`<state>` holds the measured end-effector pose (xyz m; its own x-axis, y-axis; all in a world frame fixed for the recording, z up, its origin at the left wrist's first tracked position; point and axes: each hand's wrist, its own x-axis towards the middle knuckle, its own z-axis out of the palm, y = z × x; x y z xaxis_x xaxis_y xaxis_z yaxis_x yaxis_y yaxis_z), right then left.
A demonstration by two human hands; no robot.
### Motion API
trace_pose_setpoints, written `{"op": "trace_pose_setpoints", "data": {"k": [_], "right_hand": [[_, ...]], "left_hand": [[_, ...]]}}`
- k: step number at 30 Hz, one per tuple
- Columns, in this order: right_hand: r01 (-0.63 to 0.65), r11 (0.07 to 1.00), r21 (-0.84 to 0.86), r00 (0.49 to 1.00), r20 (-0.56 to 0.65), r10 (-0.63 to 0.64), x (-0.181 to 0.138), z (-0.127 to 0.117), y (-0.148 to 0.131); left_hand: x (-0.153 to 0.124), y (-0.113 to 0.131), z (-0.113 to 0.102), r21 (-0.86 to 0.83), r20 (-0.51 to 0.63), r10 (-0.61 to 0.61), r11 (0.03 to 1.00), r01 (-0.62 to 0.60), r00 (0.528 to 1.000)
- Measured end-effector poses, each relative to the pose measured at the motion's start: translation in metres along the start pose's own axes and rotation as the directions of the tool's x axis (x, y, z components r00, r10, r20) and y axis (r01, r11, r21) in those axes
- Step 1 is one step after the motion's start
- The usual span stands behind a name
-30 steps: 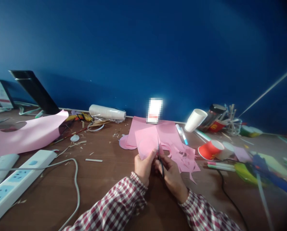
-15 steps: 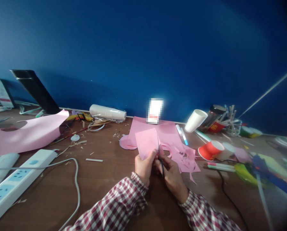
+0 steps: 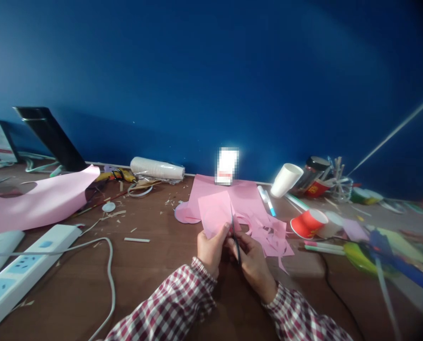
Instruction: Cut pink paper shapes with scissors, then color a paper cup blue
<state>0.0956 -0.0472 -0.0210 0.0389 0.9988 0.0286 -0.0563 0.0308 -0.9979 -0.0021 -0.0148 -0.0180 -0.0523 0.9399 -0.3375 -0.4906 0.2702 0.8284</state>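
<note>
Two hands work close together above the brown table [image 3: 162, 289]. The left hand [image 3: 210, 248] is closed on the lower edge of a small pink sheet [image 3: 214, 210], with the thumb on top. The right hand [image 3: 251, 258] has its fingers closed around the scissors [image 3: 237, 250], whose blades point away from the person and lie along the right side of this sheet. The small sheet is in front of the person, above a larger pink sheet [image 3: 245, 189].

The main risk, I think, is for the left thumb: its tip is just beside the blades, so a slip of the right hand could nick it. The paper seems thin and held only at its lower edge, so it may bend under the blades and the cut could become crooked. The blades could also catch the larger sheet, if they dip too low.

Both pink sheets look matt and smooth. The small one has straight edges; at the left, a rounded pink piece [image 3: 187, 213] shows a curved outline. To the right lie thin, curling paper strips [image 3: 275, 237], tangled and ragged. Farther right there is a red cup [image 3: 306, 225], tipped, with smooth sides.
</note>
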Motion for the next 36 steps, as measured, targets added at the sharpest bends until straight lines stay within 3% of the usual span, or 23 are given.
{"op": "trace_pose_setpoints", "data": {"k": [36], "right_hand": [[-0.017, 0.999, -0.044, 1.000, -0.015, 0.016, -0.0017, -0.0019, -0.0035]], "left_hand": [[0.0018, 0.0026, 0.0007, -0.014, 0.017, 0.006, 1.000, -0.005, 1.000]]}}
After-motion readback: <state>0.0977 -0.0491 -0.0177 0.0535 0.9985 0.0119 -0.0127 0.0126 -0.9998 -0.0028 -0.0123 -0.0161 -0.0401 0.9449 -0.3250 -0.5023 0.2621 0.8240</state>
